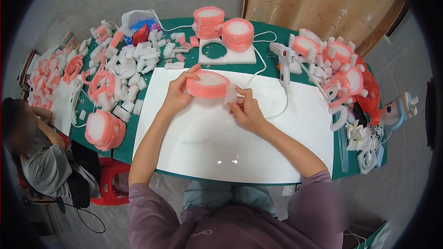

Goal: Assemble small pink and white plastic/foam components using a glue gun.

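My left hand grips a round foam disc, white on top with a pink band around its side, held over the white board. At the disc's right side, my right hand pinches a small white foam piece against the pink band. A white glue gun stands upright just beyond my right hand, its cord looping across the board.
Finished pink-and-white discs sit at the table's far edge by a white foam sheet with a round hole. Loose white foam blocks pile up at left, pink rings at right. Another person sits at lower left beside a red stool.
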`<act>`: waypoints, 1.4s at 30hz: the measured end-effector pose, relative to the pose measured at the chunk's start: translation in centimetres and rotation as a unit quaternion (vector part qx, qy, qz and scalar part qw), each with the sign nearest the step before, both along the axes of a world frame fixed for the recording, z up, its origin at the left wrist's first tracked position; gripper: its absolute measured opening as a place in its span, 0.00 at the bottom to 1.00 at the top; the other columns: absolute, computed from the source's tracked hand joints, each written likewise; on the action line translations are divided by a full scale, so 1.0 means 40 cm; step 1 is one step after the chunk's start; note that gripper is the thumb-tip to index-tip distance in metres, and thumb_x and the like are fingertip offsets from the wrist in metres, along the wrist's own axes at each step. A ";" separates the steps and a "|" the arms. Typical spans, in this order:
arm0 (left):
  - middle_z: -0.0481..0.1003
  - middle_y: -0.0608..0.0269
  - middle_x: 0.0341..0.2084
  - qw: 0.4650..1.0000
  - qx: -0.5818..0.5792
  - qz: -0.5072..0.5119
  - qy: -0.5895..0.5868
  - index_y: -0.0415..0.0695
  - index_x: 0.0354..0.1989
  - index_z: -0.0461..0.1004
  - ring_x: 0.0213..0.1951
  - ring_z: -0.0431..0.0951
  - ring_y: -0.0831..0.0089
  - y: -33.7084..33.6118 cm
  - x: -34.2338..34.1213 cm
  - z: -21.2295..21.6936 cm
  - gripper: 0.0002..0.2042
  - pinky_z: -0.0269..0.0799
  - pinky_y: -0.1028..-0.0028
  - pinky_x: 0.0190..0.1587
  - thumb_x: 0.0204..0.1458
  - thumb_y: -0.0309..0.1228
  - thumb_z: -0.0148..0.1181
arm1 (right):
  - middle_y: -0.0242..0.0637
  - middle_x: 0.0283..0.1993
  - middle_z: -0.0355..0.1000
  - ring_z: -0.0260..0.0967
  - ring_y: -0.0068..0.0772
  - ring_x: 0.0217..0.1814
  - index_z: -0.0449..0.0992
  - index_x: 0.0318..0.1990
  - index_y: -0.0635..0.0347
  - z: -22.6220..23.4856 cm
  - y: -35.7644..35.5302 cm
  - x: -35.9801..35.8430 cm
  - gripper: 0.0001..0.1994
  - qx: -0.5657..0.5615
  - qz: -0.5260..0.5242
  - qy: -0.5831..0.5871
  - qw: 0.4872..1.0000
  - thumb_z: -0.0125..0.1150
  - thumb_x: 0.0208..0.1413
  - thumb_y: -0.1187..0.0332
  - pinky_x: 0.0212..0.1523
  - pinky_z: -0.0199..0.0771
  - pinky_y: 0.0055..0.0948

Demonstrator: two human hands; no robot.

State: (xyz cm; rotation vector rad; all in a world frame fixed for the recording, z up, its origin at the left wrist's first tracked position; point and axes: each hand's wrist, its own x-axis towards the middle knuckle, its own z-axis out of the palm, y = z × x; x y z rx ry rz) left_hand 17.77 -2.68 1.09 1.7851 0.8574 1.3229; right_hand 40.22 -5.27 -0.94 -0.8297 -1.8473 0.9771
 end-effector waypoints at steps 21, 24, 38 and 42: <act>0.56 0.43 0.55 0.999 0.022 -0.024 -0.027 0.40 0.32 0.68 0.56 0.60 0.59 -0.001 -0.003 0.002 0.12 0.59 0.72 0.53 0.37 0.14 0.56 | 0.40 0.18 0.64 0.67 0.35 0.18 0.53 0.49 0.67 -0.015 0.001 0.002 0.18 0.031 0.006 -0.008 0.999 0.49 0.52 0.74 0.21 0.64 0.28; 0.55 0.43 0.56 0.999 0.021 -0.027 -0.031 0.40 0.30 0.68 0.56 0.60 0.59 -0.006 -0.004 0.011 0.11 0.58 0.72 0.53 0.37 0.14 0.57 | 0.40 0.18 0.64 0.67 0.36 0.19 0.53 0.50 0.67 -0.024 0.001 0.002 0.19 0.043 0.012 -0.002 0.999 0.49 0.52 0.74 0.22 0.65 0.28; 0.54 0.42 0.56 0.997 0.032 -0.047 -0.049 0.39 0.28 0.68 0.56 0.60 0.59 -0.011 0.002 0.014 0.11 0.60 0.71 0.52 0.35 0.12 0.54 | 0.41 0.23 0.68 0.67 0.35 0.23 0.54 0.51 0.67 -0.055 -0.004 0.015 0.19 0.031 0.020 0.002 0.999 0.48 0.51 0.77 0.26 0.67 0.27; 0.54 0.41 0.56 0.997 0.034 -0.048 -0.055 0.39 0.28 0.69 0.56 0.60 0.59 -0.012 0.001 0.012 0.11 0.60 0.71 0.52 0.34 0.12 0.53 | 0.40 0.22 0.68 0.67 0.33 0.23 0.54 0.51 0.68 -0.050 -0.008 0.012 0.19 0.049 0.013 -0.005 0.999 0.47 0.51 0.78 0.27 0.67 0.26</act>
